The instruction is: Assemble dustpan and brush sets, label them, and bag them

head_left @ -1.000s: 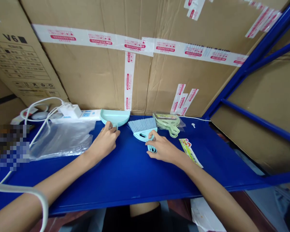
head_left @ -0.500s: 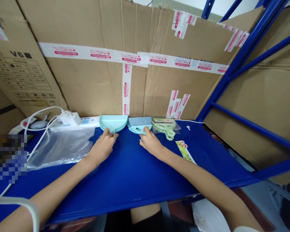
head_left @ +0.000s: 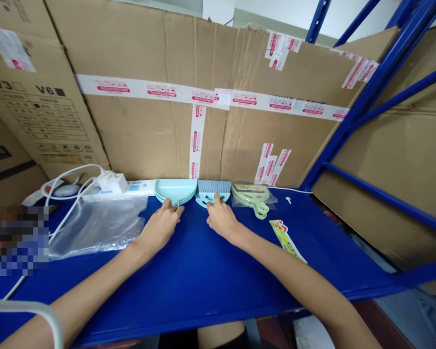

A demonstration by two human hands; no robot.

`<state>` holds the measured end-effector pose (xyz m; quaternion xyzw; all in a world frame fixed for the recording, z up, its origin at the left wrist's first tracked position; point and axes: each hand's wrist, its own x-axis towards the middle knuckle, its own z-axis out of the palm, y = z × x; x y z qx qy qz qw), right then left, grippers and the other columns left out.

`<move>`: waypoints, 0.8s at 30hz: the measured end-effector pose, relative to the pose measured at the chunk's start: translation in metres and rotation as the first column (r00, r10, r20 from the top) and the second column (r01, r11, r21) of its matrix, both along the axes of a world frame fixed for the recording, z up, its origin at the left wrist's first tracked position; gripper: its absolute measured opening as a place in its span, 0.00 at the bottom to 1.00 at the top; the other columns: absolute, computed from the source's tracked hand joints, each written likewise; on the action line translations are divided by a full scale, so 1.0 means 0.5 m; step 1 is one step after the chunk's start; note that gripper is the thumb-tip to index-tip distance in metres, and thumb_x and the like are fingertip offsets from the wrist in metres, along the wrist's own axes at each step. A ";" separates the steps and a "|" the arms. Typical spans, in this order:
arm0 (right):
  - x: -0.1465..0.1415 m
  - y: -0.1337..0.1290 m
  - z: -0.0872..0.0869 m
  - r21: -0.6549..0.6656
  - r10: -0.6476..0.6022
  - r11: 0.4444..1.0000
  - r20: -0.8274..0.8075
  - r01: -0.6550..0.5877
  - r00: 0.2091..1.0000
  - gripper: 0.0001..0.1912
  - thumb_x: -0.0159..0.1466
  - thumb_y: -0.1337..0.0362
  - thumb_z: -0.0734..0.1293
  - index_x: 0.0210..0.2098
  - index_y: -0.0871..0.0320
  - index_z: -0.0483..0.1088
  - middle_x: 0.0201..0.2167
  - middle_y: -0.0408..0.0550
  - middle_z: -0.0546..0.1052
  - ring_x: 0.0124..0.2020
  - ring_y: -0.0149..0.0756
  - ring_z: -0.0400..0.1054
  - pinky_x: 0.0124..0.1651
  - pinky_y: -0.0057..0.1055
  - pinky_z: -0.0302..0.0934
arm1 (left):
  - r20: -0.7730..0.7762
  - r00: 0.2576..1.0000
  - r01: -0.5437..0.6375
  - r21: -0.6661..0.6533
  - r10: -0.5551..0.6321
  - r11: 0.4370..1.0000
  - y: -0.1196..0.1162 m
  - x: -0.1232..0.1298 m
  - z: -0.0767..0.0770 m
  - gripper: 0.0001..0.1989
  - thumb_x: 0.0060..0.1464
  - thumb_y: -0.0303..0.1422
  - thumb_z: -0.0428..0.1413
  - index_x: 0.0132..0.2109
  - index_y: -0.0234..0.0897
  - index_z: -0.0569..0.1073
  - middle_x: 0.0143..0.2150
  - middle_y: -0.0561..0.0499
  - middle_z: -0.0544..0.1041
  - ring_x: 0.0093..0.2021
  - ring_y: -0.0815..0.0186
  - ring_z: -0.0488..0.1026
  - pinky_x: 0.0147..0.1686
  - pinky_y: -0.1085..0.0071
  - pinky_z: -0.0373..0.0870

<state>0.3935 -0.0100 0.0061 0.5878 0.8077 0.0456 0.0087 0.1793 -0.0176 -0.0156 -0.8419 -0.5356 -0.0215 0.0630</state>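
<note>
Against the cardboard at the back lies a stack of light turquoise dustpans (head_left: 176, 188). My left hand (head_left: 162, 225) is closed around the handle end at the front of that stack. To its right sits a small turquoise hand brush (head_left: 213, 187) with grey-blue bristles pointing away from me. My right hand (head_left: 222, 221) has its fingers closed over the brush's handle side, and the handle itself is mostly hidden. Beside the brush is a pale green dustpan and brush set (head_left: 252, 196) in clear plastic. A printed label strip (head_left: 287, 241) lies nearer to me.
Clear plastic bags (head_left: 101, 228) lie on the left of the blue shelf (head_left: 196, 286). Behind them are a white power strip (head_left: 141, 187), a plug adapter (head_left: 112, 182) and cables. Cardboard (head_left: 145, 131) walls the back, and a blue metal frame (head_left: 363, 102) rises at right.
The view has tilted slightly, shifting everything right and down. My right hand has moved a little left across the brush toward its handle. My left hand stays at the dustpans.
</note>
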 end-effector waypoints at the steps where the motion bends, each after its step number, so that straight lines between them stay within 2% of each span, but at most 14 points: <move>1: 0.001 -0.001 0.002 0.000 -0.004 1.000 0.002 0.004 1.000 0.21 0.69 0.67 0.67 0.61 0.67 0.74 0.66 0.72 0.66 0.52 0.54 0.80 0.53 0.44 0.76 | 0.001 1.000 -0.002 -0.002 0.002 1.000 0.000 0.000 0.000 0.19 0.71 0.21 0.50 0.64 0.28 0.75 0.49 0.36 0.82 0.63 0.44 0.66 0.54 0.56 0.77; 3: 0.006 0.000 0.006 0.006 -0.008 1.000 -0.002 0.008 1.000 0.24 0.69 0.66 0.68 0.63 0.63 0.72 0.66 0.70 0.67 0.49 0.53 0.81 0.52 0.46 0.75 | 0.007 1.000 -0.003 -0.002 0.003 1.000 0.001 0.001 0.000 0.19 0.71 0.21 0.50 0.64 0.28 0.75 0.49 0.35 0.82 0.63 0.44 0.66 0.54 0.56 0.77; 7: 0.019 0.016 0.010 0.054 -0.038 0.998 -0.032 0.039 0.999 0.31 0.71 0.59 0.67 0.70 0.60 0.64 0.64 0.67 0.69 0.51 0.56 0.80 0.53 0.48 0.74 | 0.010 1.000 0.002 0.002 -0.002 1.000 0.000 0.002 0.000 0.17 0.71 0.21 0.50 0.61 0.29 0.76 0.49 0.34 0.82 0.64 0.44 0.66 0.54 0.56 0.77; 11: 0.027 0.031 0.004 0.037 -0.057 0.998 -0.054 0.059 0.997 0.26 0.69 0.60 0.68 0.65 0.56 0.70 0.64 0.63 0.69 0.48 0.51 0.80 0.50 0.45 0.73 | 0.012 1.000 -0.001 0.013 0.001 1.000 0.001 0.002 -0.002 0.17 0.70 0.20 0.49 0.60 0.29 0.77 0.48 0.33 0.81 0.64 0.44 0.66 0.53 0.56 0.77; 16: 0.025 0.034 0.006 0.040 -0.105 0.993 -0.055 0.107 0.993 0.24 0.69 0.61 0.69 0.64 0.53 0.75 0.62 0.65 0.70 0.61 0.61 0.72 0.54 0.47 0.72 | 0.027 0.999 0.018 0.031 -0.019 0.999 0.004 0.001 -0.008 0.17 0.66 0.17 0.52 0.58 0.28 0.77 0.47 0.33 0.81 0.63 0.44 0.68 0.53 0.56 0.77; 22: 0.014 0.037 0.012 0.007 -0.119 0.993 -0.045 0.120 0.992 0.20 0.70 0.61 0.68 0.60 0.51 0.79 0.58 0.64 0.75 0.63 0.58 0.72 0.55 0.44 0.70 | 0.028 0.999 0.028 0.038 -0.029 0.999 0.000 0.003 -0.004 0.15 0.66 0.19 0.54 0.57 0.28 0.77 0.46 0.33 0.81 0.64 0.43 0.68 0.54 0.55 0.78; 24: 0.009 0.041 0.012 -0.010 -0.135 0.991 -0.041 0.134 0.990 0.21 0.70 0.61 0.68 0.61 0.51 0.79 0.59 0.64 0.76 0.61 0.58 0.74 0.54 0.44 0.70 | 0.019 0.999 0.025 0.040 -0.026 0.999 0.000 0.004 -0.003 0.16 0.67 0.19 0.52 0.57 0.28 0.77 0.48 0.33 0.81 0.65 0.44 0.67 0.55 0.55 0.78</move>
